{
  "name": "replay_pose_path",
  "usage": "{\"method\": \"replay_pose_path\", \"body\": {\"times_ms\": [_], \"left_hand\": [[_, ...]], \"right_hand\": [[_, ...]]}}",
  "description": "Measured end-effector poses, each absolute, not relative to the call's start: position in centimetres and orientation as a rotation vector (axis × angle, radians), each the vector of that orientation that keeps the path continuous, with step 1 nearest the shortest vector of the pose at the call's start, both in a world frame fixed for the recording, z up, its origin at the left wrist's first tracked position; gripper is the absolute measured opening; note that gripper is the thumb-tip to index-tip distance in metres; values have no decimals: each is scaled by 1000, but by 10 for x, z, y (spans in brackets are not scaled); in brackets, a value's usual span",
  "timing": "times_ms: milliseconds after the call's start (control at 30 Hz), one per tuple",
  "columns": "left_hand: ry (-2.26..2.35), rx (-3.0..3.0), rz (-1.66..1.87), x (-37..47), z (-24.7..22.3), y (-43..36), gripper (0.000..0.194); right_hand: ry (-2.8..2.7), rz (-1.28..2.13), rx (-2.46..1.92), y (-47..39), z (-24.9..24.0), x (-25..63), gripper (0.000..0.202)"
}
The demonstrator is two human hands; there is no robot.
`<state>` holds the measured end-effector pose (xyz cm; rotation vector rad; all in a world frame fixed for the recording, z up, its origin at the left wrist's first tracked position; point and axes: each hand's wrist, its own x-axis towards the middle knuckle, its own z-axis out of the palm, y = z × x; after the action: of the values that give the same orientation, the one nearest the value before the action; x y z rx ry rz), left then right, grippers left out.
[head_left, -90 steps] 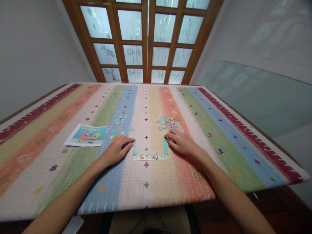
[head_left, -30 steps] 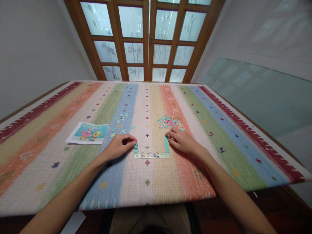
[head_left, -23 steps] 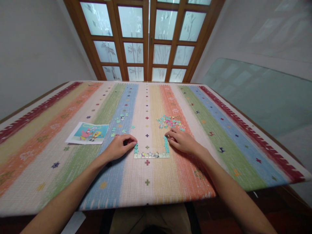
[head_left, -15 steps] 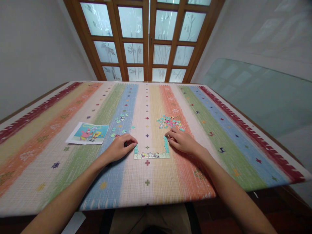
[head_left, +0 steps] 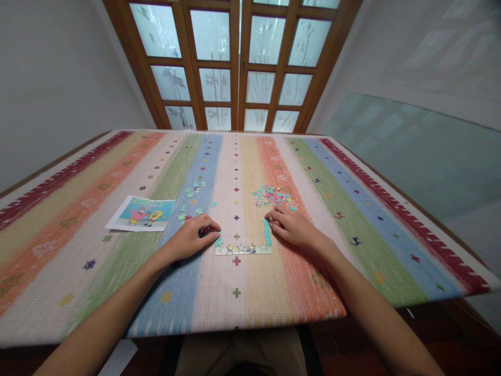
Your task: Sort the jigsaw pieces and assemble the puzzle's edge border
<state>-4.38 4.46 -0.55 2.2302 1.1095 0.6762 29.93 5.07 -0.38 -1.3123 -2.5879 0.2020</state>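
A partly joined jigsaw puzzle (head_left: pixel 243 250) lies flat on the table, its pieces forming a bottom row with a short column rising at each end. At the top of the left column, the thumb and index finger of my left hand (head_left: pixel 194 236) are closed on a teal jigsaw piece (head_left: pixel 218 236). My right hand (head_left: pixel 288 225) has its fingers curled and pinched at the upper end of the right column (head_left: pixel 267 232), on a jigsaw piece mostly covered by the fingertips. Just beyond my right hand is a heap of loose pieces (head_left: pixel 271 195).
More loose pieces (head_left: pixel 191 193) are scattered beyond my left hand, and a single piece (head_left: pixel 214 204) lies between the two groups. A printed cartoon picture (head_left: pixel 143 214) rests at the left. The striped tablecloth (head_left: pixel 238 308) covers the table; wooden glazed doors (head_left: pixel 238 68) stand behind.
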Motion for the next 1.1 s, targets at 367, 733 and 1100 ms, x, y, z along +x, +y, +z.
{"method": "replay_pose_path", "body": {"times_ms": [367,733,1100], "left_hand": [[1125,2243,672,-43,-6,43,17],[1092,2246,678,-44,-8,44,17],[1075,2303,659,-45,-2,42,21]], "right_hand": [[-2582,208,-1306,52,-5,300,22],[-2582,213,-1308,51,-4,300,23],[-2591,210,-1335,50,-3,300,22]]}}
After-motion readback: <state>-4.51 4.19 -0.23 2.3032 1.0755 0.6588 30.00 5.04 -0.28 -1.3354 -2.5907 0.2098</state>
